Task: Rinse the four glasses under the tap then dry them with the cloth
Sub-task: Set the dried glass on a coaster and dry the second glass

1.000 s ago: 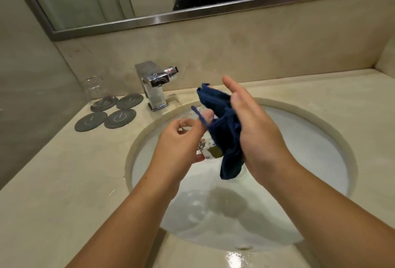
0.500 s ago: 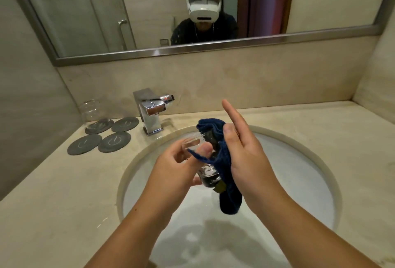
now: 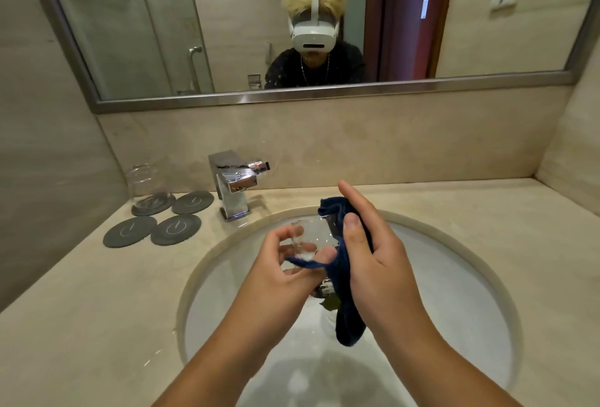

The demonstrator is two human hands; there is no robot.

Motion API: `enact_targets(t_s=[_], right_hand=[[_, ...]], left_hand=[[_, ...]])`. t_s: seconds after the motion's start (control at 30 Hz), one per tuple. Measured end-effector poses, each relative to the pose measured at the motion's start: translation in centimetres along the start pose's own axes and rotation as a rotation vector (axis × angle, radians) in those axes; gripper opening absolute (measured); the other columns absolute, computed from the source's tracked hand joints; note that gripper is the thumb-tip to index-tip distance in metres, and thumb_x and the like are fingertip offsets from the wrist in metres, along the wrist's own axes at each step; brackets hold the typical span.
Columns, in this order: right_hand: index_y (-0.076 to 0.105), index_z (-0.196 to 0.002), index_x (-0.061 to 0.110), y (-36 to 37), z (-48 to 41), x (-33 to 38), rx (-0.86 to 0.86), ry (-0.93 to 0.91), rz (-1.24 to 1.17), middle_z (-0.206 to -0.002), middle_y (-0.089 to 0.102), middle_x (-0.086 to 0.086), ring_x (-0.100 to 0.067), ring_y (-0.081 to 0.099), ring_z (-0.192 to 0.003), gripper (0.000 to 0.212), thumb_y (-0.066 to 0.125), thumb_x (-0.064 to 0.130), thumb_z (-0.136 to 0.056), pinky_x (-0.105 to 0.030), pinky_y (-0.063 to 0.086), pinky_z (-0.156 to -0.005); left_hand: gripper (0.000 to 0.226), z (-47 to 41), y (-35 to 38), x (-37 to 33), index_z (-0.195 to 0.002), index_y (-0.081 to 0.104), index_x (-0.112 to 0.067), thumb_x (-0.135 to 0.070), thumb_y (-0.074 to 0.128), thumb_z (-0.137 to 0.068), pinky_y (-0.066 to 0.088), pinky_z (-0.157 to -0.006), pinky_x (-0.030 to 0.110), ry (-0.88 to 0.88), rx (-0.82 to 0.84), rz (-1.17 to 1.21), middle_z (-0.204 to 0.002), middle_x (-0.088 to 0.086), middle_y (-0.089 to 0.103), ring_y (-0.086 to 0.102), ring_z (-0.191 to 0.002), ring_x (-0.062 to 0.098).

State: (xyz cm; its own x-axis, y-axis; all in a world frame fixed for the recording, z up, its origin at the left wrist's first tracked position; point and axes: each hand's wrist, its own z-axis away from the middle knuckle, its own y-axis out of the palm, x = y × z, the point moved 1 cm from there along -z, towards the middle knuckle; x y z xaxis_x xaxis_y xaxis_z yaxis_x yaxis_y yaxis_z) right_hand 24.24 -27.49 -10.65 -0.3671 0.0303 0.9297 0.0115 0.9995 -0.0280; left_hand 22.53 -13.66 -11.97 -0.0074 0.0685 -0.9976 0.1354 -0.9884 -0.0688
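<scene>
Both hands raised over the sink (image 3: 454, 276), working on one clear glass (image 3: 310, 238). Left hand (image 3: 285, 273) curled around the glass from the near-left side, fingers and thumb closed on its wall, thumb tip also pinning a thin corner of the dark blue cloth (image 3: 344, 280). Right hand (image 3: 380, 264) pressed flat against the cloth on the glass's right side, thumb pushing the fabric onto the rim area, index finger stretched out straight toward the wall; holding cloth against glass rather than clenched. Cloth bunched at the top above the glass, draped down between the two hands, with its loose tail hanging into the basin. Glass tilted, mouth toward the tap (image 3: 233, 189), base toward the wrists. Chrome tap standing on the table (image 3: 81, 325) behind the sink, no water visible from the spout. Left of the tap, four round grey coasters (image 3: 152, 218) set in a two-by-two cluster, with a second clear glass (image 3: 146, 186) standing on the far-left one. Other two glasses not visible. Wide mirror (image 3: 130, 33) on the wall above, reflecting a person in a white headset.
</scene>
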Motion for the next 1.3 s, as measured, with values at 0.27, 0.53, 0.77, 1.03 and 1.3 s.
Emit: enact_targets(t_s=[0.27,0.53,0.77,1.03,1.3], right_hand=[[0.062,-0.130,0.065,0.0,-0.2,-0.3,-0.015,0.075,-0.135,-0.128,0.071,0.026,0.003,0.068,-0.119,0.039,0.038,0.038,-0.114,-0.027,0.053,-0.102],[0.059,-0.135,0.062,0.0,-0.1,-0.3,-0.099,0.087,-0.140,-0.136,0.065,0.030,0.006,0.059,-0.129,0.037,0.043,0.037,-0.113,-0.030,0.049,-0.113],[0.047,-0.142,0.062,0.0,0.3,0.4,-0.024,-0.014,-0.048,-0.130,0.056,0.049,0.029,0.049,-0.120,0.041,0.043,0.036,-0.111,0.002,0.042,-0.089],[0.052,-0.138,0.068,0.0,0.3,0.4,-0.002,0.013,-0.133,-0.135,0.064,0.032,0.005,0.063,-0.125,0.046,0.038,0.058,-0.095,-0.020,0.053,-0.100],[0.053,-0.144,0.056,-0.1,0.2,0.3,-0.048,0.070,-0.165,-0.133,0.062,0.031,0.019,0.064,-0.103,0.040,0.042,0.032,-0.113,-0.011,0.058,-0.072]], left_hand=[[0.059,0.2,-0.6,-0.3,-0.132,0.062,-0.027,-0.040,0.085,-0.079,0.054,-0.079,0.031,-0.023,0.158,0.251,-0.108,-0.002,0.080,0.074,-0.086,0.012],[0.076,-0.4,-0.6,-0.2,-0.120,0.066,-0.047,-0.087,0.078,-0.057,0.058,-0.100,0.053,0.087,-0.060,0.043,-0.106,-0.008,0.079,0.077,-0.097,0.011],[0.050,0.5,0.0,-1.0,-0.116,0.060,-0.045,-0.059,0.077,-0.072,0.060,-0.082,0.032,0.153,-0.073,-0.023,-0.104,-0.004,0.077,0.078,-0.084,0.011],[0.093,-0.1,-0.9,-0.3,-0.125,0.069,-0.029,-0.076,0.091,-0.048,0.060,-0.085,0.038,0.052,0.106,0.246,-0.104,0.009,0.079,0.074,-0.083,0.021],[0.060,-0.3,-0.3,-0.5,-0.115,0.064,-0.036,-0.078,0.074,-0.073,0.061,-0.091,0.044,0.064,-0.043,0.109,-0.101,0.000,0.080,0.076,-0.087,0.016]])
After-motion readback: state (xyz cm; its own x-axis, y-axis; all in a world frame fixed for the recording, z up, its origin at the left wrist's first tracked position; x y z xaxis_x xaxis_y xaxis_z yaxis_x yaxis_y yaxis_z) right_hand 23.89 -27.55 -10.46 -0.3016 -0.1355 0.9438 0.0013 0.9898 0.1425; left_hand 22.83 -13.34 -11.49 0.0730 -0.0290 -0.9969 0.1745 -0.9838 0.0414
